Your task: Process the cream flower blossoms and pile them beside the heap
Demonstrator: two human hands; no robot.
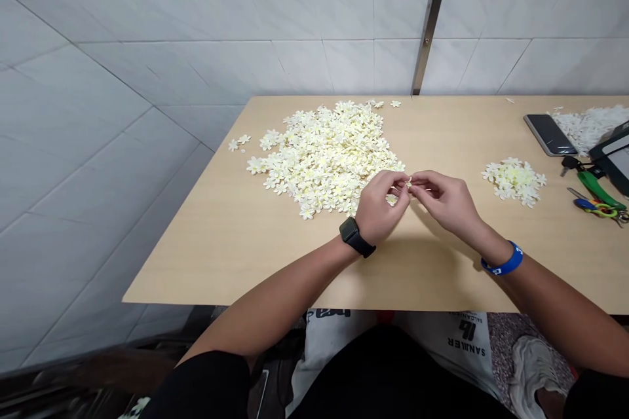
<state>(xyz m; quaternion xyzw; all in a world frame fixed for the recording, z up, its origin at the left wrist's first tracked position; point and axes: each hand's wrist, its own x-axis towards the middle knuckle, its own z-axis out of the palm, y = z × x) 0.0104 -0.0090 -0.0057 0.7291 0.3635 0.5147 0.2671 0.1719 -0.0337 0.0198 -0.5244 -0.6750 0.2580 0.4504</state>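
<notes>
The left hand (379,206) and right hand (445,200) meet, each grip pinching one small cream flower (407,182) at the fingertips, just beside the near edge of the big pile (324,154) on the counter (236,236). Light pressure seems best; the petals look flimsy.

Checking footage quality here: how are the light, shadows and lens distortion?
Head view: soft, even light, no harsh glare; faint shadow on the table under the left hand and right hand, which pinch a small flower; wall tiles look stretched at the left; flower pile sharp.
</notes>
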